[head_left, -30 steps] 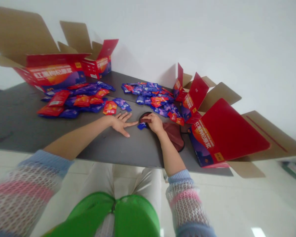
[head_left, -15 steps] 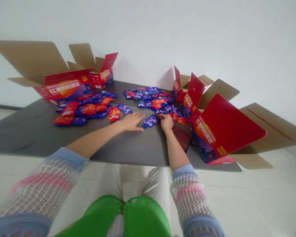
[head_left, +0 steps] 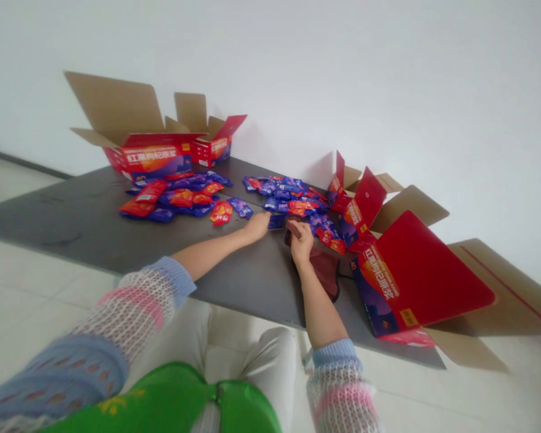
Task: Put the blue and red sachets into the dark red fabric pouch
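Observation:
My left hand (head_left: 258, 227) is closed on the near end of a blue-purple sachet (head_left: 277, 222) just above the middle of the table. Facing it, my right hand (head_left: 301, 239) pinches a fold of a brown cloth piece (head_left: 325, 269) that has dark edging and a thin black cord. The sachet's right end lies close to the lifted cloth fold; whether they touch I cannot tell. Part of the cloth is hidden under my right wrist. Left of my left hand lie a red sachet (head_left: 221, 213) and another blue sachet (head_left: 240, 207).
A heap of red and blue sachets (head_left: 180, 197) lies at the left, another heap (head_left: 288, 191) at the back middle. Open red cartons (head_left: 157, 161) stand at the back left; several more, including a large carton (head_left: 379, 288), line the right of the grey table (head_left: 234, 276).
My left hand has gone from spread on the table to gripping the blue sachet. The right hand has lifted a fold of the brown cloth. The camera view has shifted and tilted.

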### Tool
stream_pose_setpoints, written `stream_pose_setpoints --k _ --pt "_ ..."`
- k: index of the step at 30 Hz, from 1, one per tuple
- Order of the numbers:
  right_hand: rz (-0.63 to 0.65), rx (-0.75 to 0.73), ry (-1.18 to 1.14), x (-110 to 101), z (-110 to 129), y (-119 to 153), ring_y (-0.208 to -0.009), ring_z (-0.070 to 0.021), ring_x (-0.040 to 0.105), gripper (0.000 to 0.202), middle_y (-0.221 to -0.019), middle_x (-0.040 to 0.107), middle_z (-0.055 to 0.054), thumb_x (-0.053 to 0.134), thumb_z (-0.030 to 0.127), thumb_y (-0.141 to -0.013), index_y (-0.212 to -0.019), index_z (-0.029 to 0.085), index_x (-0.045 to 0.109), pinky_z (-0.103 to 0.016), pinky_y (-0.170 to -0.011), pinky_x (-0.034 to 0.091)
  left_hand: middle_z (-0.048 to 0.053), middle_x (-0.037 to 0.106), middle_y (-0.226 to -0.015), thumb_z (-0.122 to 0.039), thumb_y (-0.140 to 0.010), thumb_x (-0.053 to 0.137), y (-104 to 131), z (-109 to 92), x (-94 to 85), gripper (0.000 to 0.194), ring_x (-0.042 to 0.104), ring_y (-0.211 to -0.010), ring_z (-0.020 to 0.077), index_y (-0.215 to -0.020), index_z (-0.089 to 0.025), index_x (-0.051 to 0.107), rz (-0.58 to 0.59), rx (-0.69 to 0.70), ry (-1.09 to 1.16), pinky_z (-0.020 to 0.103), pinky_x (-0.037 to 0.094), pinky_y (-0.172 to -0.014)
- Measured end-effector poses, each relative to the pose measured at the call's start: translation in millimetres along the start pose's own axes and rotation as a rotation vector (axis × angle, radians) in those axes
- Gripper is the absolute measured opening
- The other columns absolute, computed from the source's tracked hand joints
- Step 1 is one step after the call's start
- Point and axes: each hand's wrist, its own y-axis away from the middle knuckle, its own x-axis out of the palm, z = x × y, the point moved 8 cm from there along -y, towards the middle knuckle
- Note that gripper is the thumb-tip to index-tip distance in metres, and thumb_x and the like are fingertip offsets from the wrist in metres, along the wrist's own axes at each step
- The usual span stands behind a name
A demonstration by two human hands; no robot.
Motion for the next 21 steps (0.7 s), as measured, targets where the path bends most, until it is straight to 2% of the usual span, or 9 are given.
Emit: stream_pose_setpoints --k 2,4,8,10,13,17,21 --pt "0.034 -0.034 -0.014 9.5 9.0 3.2 -0.105 -0.0179 0.060 0.040 -0.106 0.063 -0.008 0.040 0.018 -0.092 -0.114 0.022 0.073 -0.029 -0.096 0.047 0.019 0.073 -0.103 -0.010 -0.092 0.052 2.0 11.4 0.8 0.029 0.072 -0.096 0.0257 -0.119 -0.007 0.063 0.053 -0.069 0.106 0.038 0.056 -0.089" --pt "0.127 -0.096 -0.025 22.1 20.4 7.8 -0.107 -0.0175 0.059 0.042 -0.109 0.064 -0.007 0.039 0.018 -0.094 -0.119 0.023 0.072 -0.029 -0.098 0.046 0.012 0.074 -0.089 -0.013 -0.095 0.049 8.6 16.3 9.2 0.024 0.073 -0.077 0.0183 -0.112 -0.010 0.066 0.129 -0.106 0.211 0.030 0.059 -0.076" --pt "0.420 -0.242 0.072 50.0 40.6 22.8 -0.110 -0.0190 0.057 0.044 -0.112 0.065 -0.006 0.041 0.021 -0.097 -0.134 0.025 0.063 -0.029 -0.101 0.042 0.008 0.072 -0.081 -0.030 -0.096 0.054 25.3 17.1 30.4 0.025 0.063 -0.055 0.0097 -0.107 -0.012 0.068 0.255 -0.215 0.679 0.024 0.058 -0.060" --pt "0.474 -0.236 0.162 54.1 41.5 25.1 -0.112 -0.0209 0.056 0.045 -0.116 0.064 -0.007 0.044 0.024 -0.097 -0.140 0.026 0.058 -0.031 -0.101 0.042 0.007 0.071 -0.079 -0.034 -0.095 0.056 29.5 20.0 36.8 0.026 0.058 -0.050 0.0078 -0.106 -0.013 0.067 0.263 -0.310 0.840 0.023 0.057 -0.056" --pt "0.487 -0.145 0.279 51.9 34.8 20.1 -0.112 -0.0231 0.055 0.043 -0.120 0.063 -0.007 0.044 0.028 -0.098 -0.137 0.031 0.060 -0.033 -0.099 0.044 0.006 0.069 -0.073 -0.023 -0.097 0.049 29.7 25.5 41.6 0.020 0.057 -0.049 0.0075 -0.101 -0.011 0.065 0.268 -0.394 0.775 0.021 0.055 -0.056" --pt "0.513 -0.015 0.395 47.3 21.2 10.7 -0.109 -0.0258 0.058 0.041 -0.116 0.064 -0.007 0.043 0.032 -0.098 -0.134 0.038 0.062 -0.037 -0.091 0.048 0.004 0.065 -0.064 -0.016 -0.098 0.044 26.4 26.4 45.6 0.020 0.060 -0.048 0.0105 -0.088 -0.012 0.061 0.305 -0.369 0.663 0.023 0.054 -0.056" --pt "0.480 0.147 0.512 37.9 3.3 3.6 -0.106 -0.0294 0.061 0.039 -0.113 0.065 -0.013 0.043 0.038 -0.097 -0.124 0.029 0.070 -0.041 -0.088 0.050 0.002 0.063 -0.059 -0.014 -0.100 0.038 23.7 30.1 49.6 0.024 0.060 -0.044 0.0116 -0.083 -0.014 0.056 0.342 -0.336 0.576 0.023 0.051 -0.051"
